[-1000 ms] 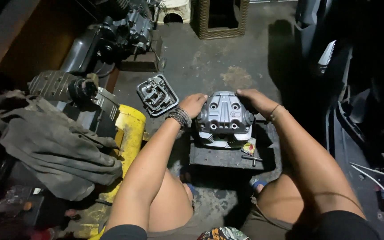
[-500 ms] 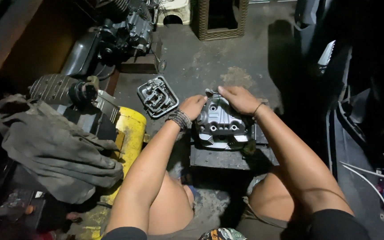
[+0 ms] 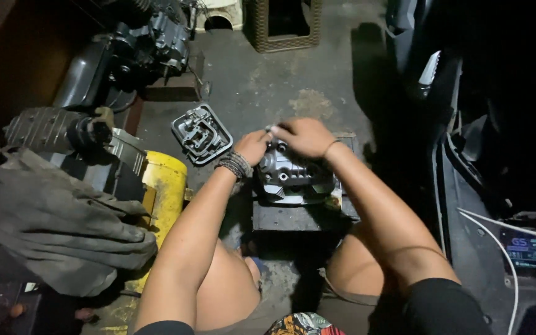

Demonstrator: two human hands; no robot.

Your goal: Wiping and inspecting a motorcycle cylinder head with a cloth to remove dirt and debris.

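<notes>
the person's knees and a patterned cloth are cut off at the bottom edge. a grey engine cover (image 3: 294,177) sits on a dark block (image 3: 299,214) between the legs. the left hand (image 3: 252,147), with a beaded bracelet at the wrist, touches the cover's upper left corner, fingers curled; the right hand (image 3: 305,136) lies over its top edge, fingers closed on the rim, it seems, though the tips are hidden. a grey rag (image 3: 44,217) drapes left, beside a yellow casing (image 3: 165,186). a small screen (image 3: 525,248) glows blue at right. farther off lie a metal cover plate (image 3: 201,133) and a dark engine (image 3: 138,46), mostly shadowed.
</notes>
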